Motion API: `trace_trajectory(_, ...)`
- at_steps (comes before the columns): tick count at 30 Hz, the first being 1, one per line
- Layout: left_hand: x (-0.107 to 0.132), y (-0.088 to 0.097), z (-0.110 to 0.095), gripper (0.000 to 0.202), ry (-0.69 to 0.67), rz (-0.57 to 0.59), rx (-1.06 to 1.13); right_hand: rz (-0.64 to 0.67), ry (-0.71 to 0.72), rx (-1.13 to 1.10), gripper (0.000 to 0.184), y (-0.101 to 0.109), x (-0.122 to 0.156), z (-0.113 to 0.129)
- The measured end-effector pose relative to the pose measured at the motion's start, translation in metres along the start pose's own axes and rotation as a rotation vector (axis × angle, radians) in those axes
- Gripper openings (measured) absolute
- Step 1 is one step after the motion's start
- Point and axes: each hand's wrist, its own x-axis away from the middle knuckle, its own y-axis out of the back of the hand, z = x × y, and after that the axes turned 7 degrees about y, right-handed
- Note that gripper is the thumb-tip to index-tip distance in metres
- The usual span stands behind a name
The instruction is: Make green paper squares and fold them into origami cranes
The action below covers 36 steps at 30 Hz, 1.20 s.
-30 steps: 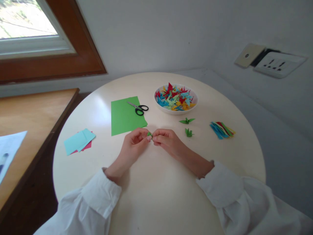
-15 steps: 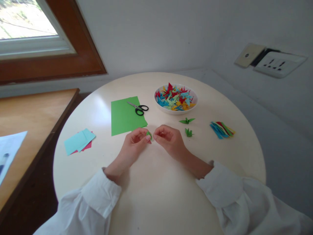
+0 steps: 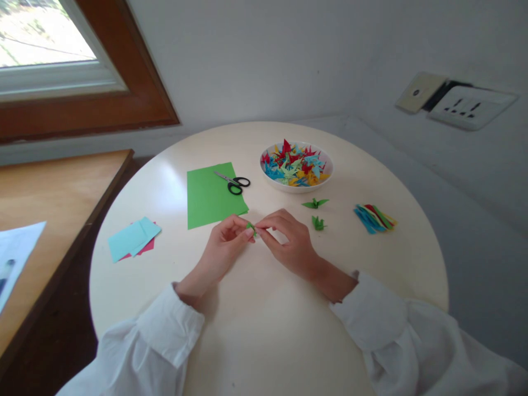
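Observation:
A tiny folded green paper piece [image 3: 251, 226] is pinched between the fingertips of both hands, just above the round cream table [image 3: 264, 330]. My left hand [image 3: 225, 247] grips it from the left with thumb and forefinger. My right hand [image 3: 286, 239] meets it from the right, fingers curled and pinching. Just behind the hands lies a green paper sheet [image 3: 212, 193] with black-handled scissors [image 3: 234, 183] on its far right corner. Two finished small green folded figures [image 3: 315, 203] [image 3: 318, 223] rest on the table to the right of my right hand.
A white bowl [image 3: 296, 165] full of coloured folded paper figures stands at the back. A bundle of coloured paper strips [image 3: 374, 218] lies at the right. Light-blue and red squares [image 3: 132, 237] lie at the left. A wooden desk [image 3: 45, 209] adjoins the table's left side.
My right hand drew slightly away from the green piece half a second ago, then closed back onto it. The left hand has kept its pinch and barely moved.

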Motion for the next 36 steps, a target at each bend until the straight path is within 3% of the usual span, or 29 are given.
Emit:
trace_trajectory(5, 0.0008, -0.0008, 0.0, 0.027, 0.004, 0.003, 0.013, 0.012, 0.114, 0.08, 0.013, 0.0018, -0.0021, 0.0017)
trace_trajectory(15, -0.0002, -0.0011, 0.0011, 0.028, -0.009, -0.008, 0.001, 0.083, 0.133, 0.133, 0.015, 0.0021, -0.0016, 0.0026)
trace_trajectory(36, -0.0029, 0.0041, 0.008, 0.022, -0.07, -0.006, -0.132, 0.149, 0.011, 0.065, 0.014, -0.0009, 0.0002, 0.0028)
